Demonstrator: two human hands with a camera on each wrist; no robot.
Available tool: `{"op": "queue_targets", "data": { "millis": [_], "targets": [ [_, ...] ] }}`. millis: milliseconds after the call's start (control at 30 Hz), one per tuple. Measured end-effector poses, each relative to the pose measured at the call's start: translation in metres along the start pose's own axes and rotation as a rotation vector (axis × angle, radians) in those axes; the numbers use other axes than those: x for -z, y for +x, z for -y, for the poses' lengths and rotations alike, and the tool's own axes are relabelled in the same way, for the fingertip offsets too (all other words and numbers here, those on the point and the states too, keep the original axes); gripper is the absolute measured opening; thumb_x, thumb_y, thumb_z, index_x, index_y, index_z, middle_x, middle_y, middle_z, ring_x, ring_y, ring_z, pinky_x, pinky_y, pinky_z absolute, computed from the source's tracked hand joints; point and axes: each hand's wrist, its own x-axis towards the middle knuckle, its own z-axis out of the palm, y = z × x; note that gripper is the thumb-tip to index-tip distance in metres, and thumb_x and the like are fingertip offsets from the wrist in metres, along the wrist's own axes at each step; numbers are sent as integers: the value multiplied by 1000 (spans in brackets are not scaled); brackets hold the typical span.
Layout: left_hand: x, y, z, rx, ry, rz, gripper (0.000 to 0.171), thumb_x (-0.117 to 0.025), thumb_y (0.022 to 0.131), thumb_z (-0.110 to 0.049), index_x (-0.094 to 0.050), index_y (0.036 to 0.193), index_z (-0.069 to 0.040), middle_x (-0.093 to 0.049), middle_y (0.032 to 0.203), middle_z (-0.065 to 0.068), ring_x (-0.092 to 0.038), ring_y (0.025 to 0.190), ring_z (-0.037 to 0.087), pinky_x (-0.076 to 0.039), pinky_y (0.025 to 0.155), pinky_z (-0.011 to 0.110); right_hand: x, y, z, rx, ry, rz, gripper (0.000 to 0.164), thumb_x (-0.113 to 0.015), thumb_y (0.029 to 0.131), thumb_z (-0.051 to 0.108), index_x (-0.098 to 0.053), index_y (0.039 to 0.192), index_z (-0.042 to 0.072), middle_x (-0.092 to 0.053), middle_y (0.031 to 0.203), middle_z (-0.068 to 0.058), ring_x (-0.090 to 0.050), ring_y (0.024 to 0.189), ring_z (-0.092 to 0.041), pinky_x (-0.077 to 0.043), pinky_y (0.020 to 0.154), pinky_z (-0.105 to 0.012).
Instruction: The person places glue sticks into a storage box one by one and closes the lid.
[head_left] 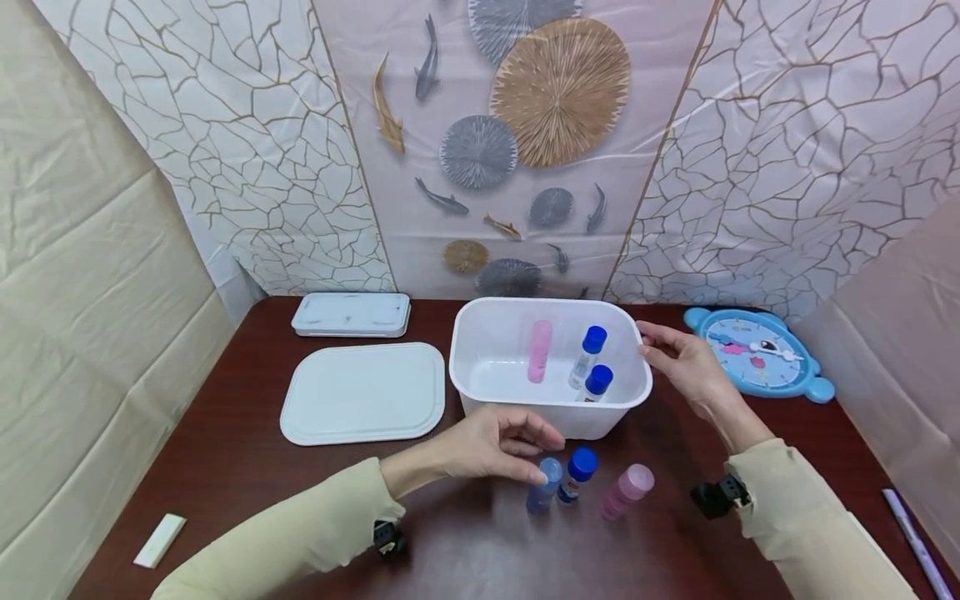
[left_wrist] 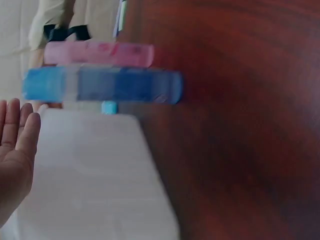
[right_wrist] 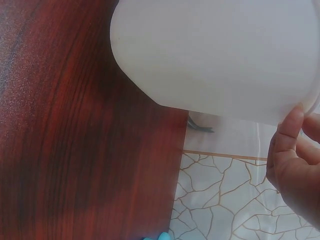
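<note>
My right hand (head_left: 692, 367) pinches the right rim of a white plastic tub (head_left: 585, 423) between thumb and fingers; the right wrist view shows this grip at the tub's edge. In front of the tub, my left hand (head_left: 495, 442) is held with its fingers spread, the thumb close to the top of a small blue bottle (head_left: 542, 493). In the left wrist view a gap shows between hand and bottle. Beside it stand a bottle with a dark blue cap (head_left: 577, 475) and a pink bottle (head_left: 627, 492). Inside the tub are a pink bottle (head_left: 539, 352) and two clear blue-capped bottles (head_left: 587, 357).
A white lid (head_left: 365, 392) lies left of the tub, with a white case (head_left: 351, 314) behind it. At the right is a blue clock (head_left: 759, 352). A small white block (head_left: 160, 540) lies at the left edge, a pen-like stick (head_left: 918, 542) at the right edge.
</note>
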Motion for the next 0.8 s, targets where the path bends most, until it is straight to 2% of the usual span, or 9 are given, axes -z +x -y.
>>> {"op": "queue_targets", "data": {
  "millis": [67, 167, 367, 467, 667, 800],
  "targets": [
    [-4, -1, 7, -3, 8, 27, 43, -70, 76, 12, -56, 116, 11, -59, 118, 27, -61, 104, 8, -47, 97, 28, 0, 0, 0, 2, -7, 4, 50, -52, 97, 21, -39, 141, 1, -50, 114, -13, -49, 98, -15, -49, 78, -10],
    [-8, 0, 15, -14, 32, 35, 43, -72, 74, 12, -58, 114, 8, -60, 117, 25, -60, 100, 2, -48, 96, 27, -1, 1, 0, 9, 4, 12, 50, -52, 97, 21, -39, 141, 1, -50, 116, -15, -49, 99, -15, -50, 81, -12],
    [-13, 2, 27, -52, 65, 32, 39, -72, 74, 12, -59, 111, 8, -61, 111, 27, -63, 94, 3, -51, 90, 26, 0, 1, 2, 8, 28, 8, 50, -52, 97, 18, -39, 141, 0, -50, 116, -16, -50, 93, -6, -48, 78, -8],
    [-13, 2, 30, -60, 67, 23, 38, -71, 74, 12, -59, 110, 9, -61, 109, 28, -64, 93, 4, -52, 88, 27, 1, 1, 2, 0, 31, 6, 50, -52, 97, 18, -39, 141, 0, -49, 116, -17, -50, 93, -7, -48, 77, -7],
    [-13, 2, 30, -46, 53, 12, 38, -71, 74, 13, -59, 110, 10, -61, 110, 28, -64, 93, 6, -53, 88, 29, 1, 0, 1, -9, 18, 0, 49, -52, 97, 18, -39, 141, 1, -49, 117, -16, -50, 95, -10, -49, 78, -9],
    [-8, 1, 15, -31, 39, 26, 38, -70, 76, 12, -59, 112, 10, -60, 113, 28, -64, 92, 6, -53, 87, 31, 2, 0, 1, -8, 0, -1, 49, -52, 97, 19, -39, 142, 1, -50, 116, -16, -49, 97, -14, -50, 80, -11]
  ]
}}
